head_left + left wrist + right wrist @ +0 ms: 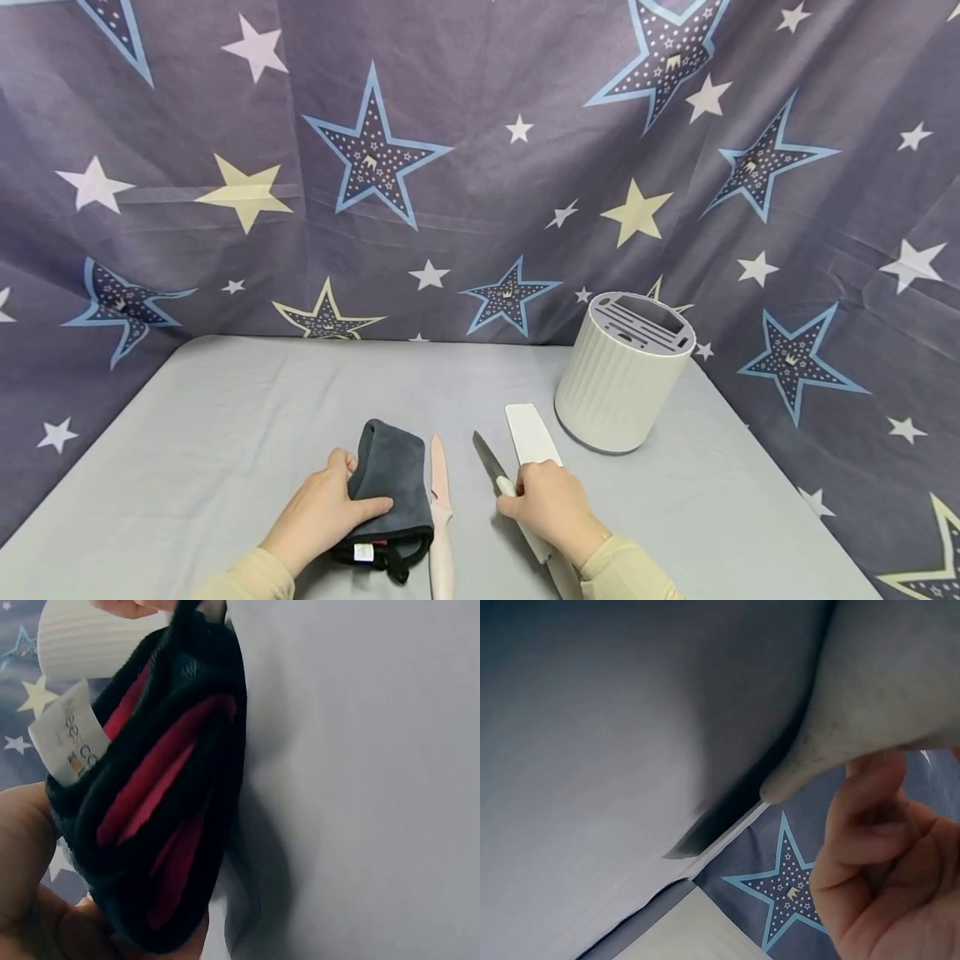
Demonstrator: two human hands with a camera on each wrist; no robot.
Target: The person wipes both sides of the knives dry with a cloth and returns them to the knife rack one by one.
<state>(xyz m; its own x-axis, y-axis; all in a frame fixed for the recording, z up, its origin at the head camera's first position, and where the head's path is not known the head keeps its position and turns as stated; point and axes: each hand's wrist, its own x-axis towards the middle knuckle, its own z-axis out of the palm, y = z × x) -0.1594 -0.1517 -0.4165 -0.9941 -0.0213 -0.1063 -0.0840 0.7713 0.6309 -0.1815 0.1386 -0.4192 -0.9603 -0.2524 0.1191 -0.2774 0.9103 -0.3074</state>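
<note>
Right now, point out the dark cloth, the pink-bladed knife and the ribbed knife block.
Dark cloth point(396, 482): head view, on its folded upper face.
Pink-bladed knife point(441, 522): head view, on its handle near the blade.
Ribbed knife block point(618, 383): head view, on its side wall.

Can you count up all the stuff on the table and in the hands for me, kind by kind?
Knives: 3 (pink knife, dark-bladed knife, white-bladed knife)
Folded cloth: 1
Knife block: 1
Total: 5
</note>
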